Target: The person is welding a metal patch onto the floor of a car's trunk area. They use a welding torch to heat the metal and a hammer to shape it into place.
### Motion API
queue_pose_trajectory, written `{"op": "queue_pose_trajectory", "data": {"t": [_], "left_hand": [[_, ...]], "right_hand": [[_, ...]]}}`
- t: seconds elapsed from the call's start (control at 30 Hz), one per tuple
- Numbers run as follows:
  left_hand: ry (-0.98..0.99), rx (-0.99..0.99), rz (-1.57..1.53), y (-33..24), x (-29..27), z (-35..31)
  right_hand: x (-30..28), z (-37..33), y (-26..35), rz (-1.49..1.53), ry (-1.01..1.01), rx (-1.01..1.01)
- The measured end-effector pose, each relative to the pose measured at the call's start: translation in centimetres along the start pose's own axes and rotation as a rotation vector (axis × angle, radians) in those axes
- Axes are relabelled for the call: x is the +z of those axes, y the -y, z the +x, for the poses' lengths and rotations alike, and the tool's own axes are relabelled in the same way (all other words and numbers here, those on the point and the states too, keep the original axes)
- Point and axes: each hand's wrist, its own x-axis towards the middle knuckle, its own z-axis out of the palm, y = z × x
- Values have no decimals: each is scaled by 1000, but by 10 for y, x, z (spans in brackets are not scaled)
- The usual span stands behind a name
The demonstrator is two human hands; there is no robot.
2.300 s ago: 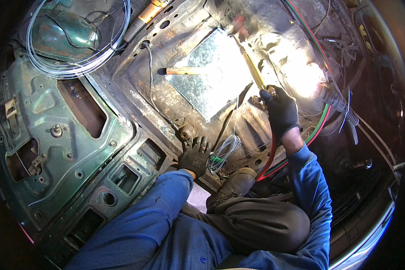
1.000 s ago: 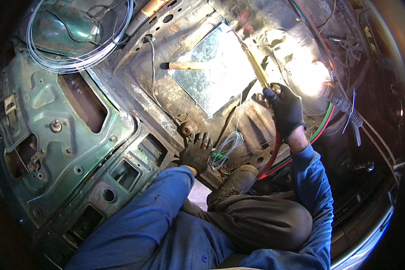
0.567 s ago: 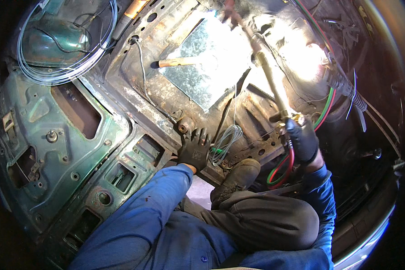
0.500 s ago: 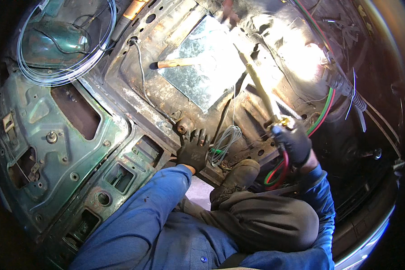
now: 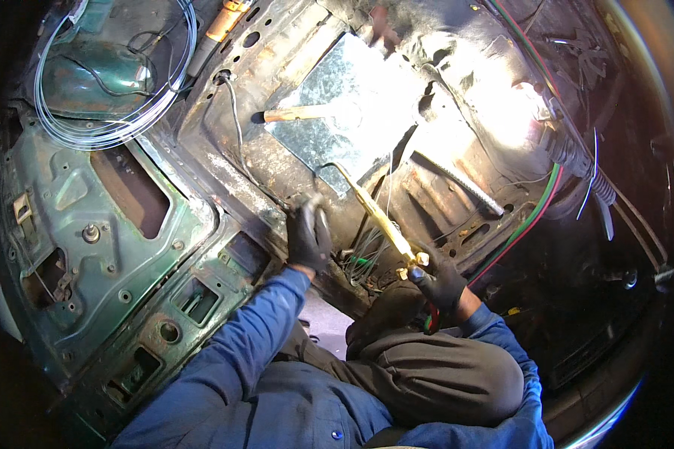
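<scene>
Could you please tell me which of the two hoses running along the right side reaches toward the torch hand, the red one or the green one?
Both hoses run together; only the red hose shows beside the right hand.

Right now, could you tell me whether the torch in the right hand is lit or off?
Cannot tell. The right hand grips the brass torch, whose tip lies against the shiny metal patch, but no flame shows and sun glare washes the floor.

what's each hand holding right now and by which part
Right hand grips the torch at its rear handle end, by the hoses. Left hand may hold a thin rod; too blurred to tell.
</scene>
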Motion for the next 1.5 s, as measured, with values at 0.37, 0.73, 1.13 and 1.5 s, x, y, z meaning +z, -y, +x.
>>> {"op": "queue_pose_trajectory", "data": {"t": [0.37, 0.73, 1.13, 1.5], "left_hand": [[67, 115, 989, 66, -17, 218], [353, 137, 441, 95, -24, 251], [-54, 47, 331, 43, 53, 271], [-157, 186, 324, 44, 67, 276]], "right_hand": [[-25, 23, -41, -687, -149, 95], [-118, 108, -15, -1263, -479, -20], [-111, 134, -4, -1204, -518, -2], [-104, 137, -34, -980, -370, 9]]}}
